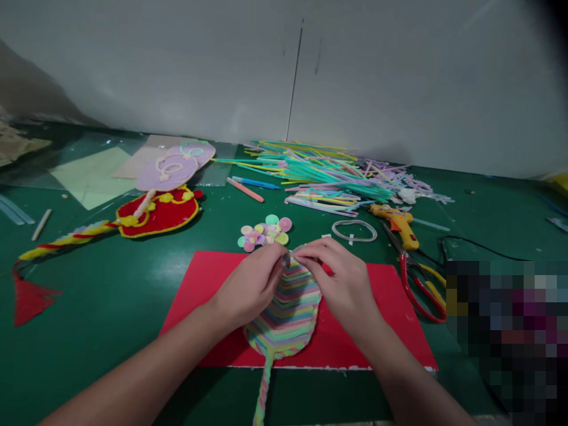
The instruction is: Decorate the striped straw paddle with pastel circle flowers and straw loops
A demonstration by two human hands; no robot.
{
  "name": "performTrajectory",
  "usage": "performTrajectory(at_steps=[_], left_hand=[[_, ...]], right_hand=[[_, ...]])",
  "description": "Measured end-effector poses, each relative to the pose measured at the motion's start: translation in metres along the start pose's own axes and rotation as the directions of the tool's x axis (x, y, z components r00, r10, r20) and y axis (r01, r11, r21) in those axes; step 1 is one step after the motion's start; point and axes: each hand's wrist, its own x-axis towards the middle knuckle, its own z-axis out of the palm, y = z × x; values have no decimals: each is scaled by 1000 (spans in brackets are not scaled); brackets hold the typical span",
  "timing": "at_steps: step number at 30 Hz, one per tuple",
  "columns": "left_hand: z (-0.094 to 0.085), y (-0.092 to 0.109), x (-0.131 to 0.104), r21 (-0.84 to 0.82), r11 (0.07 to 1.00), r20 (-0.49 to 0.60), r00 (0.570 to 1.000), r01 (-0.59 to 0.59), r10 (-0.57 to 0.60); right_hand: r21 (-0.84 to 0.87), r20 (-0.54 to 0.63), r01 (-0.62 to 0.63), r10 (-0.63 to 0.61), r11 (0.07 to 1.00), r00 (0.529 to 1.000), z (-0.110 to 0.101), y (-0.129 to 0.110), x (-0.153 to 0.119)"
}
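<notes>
A leaf-shaped fan [293, 310] of pastel striped pipe cleaners lies on a red board [386, 319], its twisted handle [263, 390] pointing toward me over the front edge. My left hand [257, 284] covers part of the fan's left side, fingers pinched together at its far tip. From the other side my right hand [339, 275] meets it there, thumb and forefinger closed in a pinch. A tiny pale bit shows between the fingertips; whether it belongs to the fan's rim or is a separate piece I cannot tell.
Behind the board lie pastel pompom-like discs [266, 232] and a wire coil [354, 231]. A heap of pipe cleaners [319, 168] lines the wall. To the right are a yellow glue gun [399, 226] and red-handled scissors [410, 284]. A red tasselled fan [166, 216] rests left.
</notes>
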Motion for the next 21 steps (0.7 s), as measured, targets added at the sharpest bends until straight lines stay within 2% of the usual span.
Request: performTrajectory(at_steps=[13, 21], left_hand=[[-6, -3, 3, 262, 954, 75, 989, -146, 131], [-6, -4, 3, 294, 939, 140, 980, -177, 141]], right_hand=[[31, 48, 5, -6, 1000, 999, 3, 3, -1], [47, 53, -14, 11, 999, 999, 4, 4, 0]])
